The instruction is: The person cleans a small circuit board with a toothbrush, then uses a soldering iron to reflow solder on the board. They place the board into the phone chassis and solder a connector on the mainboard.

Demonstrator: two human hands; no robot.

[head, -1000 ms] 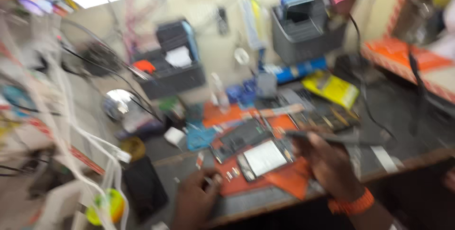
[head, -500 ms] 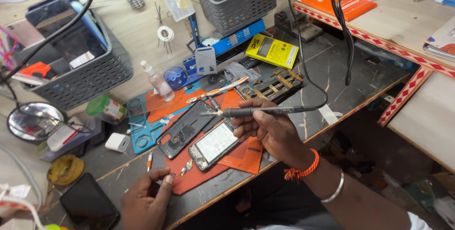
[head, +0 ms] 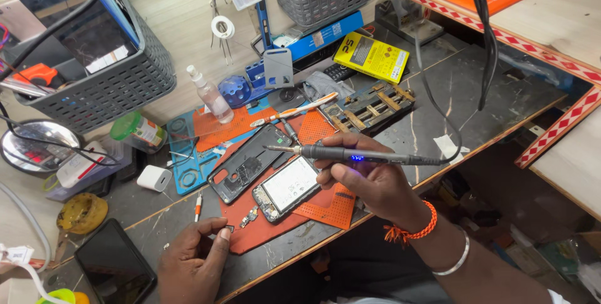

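A person's right hand [head: 369,182] reaches in from the lower right, wrist bent, with an orange braided band and a silver bangle on the forearm. Its fingers are clamped around a dark soldering iron [head: 350,154], which lies almost level, tip pointing left and cable trailing off to the right. A small blue light glows on the handle just above the knuckles. The iron's tip hovers over the upper edge of an opened phone [head: 285,188], which lies face down with its inner parts exposed, just left of the right hand's fingers on an orange work mat [head: 325,207]. Beside it, further left, lies a separate black phone back cover [head: 247,163].

The left hand [head: 194,263] rests at the lower left on the dark table [head: 488,103], thumb and forefinger pinched together on a tiny dark part [head: 229,229] at the mat's edge.

Around them: a clear spray bottle [head: 210,94], a white charger cube [head: 154,178], a black phone [head: 116,266] lying flat at the lower left, a yellow packet [head: 370,56], a metal holding jig [head: 369,107] and a grey basket [head: 94,85].

Compared with half a second ago, the view has come closer and steadier; the right hand holds the iron in much the same level pose, and the left hand is still pinching at the mat's near corner
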